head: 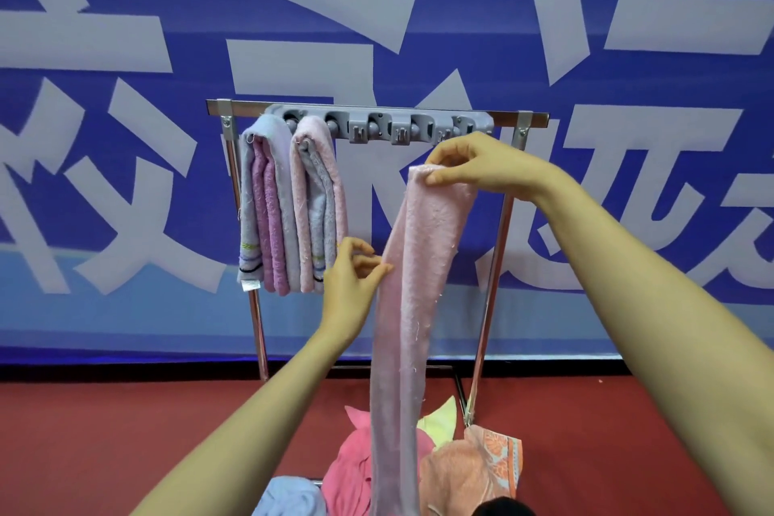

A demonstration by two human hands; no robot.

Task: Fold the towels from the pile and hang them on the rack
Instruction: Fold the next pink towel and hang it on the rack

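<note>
The pink towel [412, 264], soft and limp, is hung lengthwise before the rack [377, 126], pinched at its top by the right hand [469, 163] and at mid-edge by the left hand [356, 276]; corners are best gripped.

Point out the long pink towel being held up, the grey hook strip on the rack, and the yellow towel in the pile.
long pink towel [414, 264]: head view, middle of its hanging length.
grey hook strip [379, 122]: head view, centre of the strip.
yellow towel [439, 421]: head view, its visible corner.
</note>
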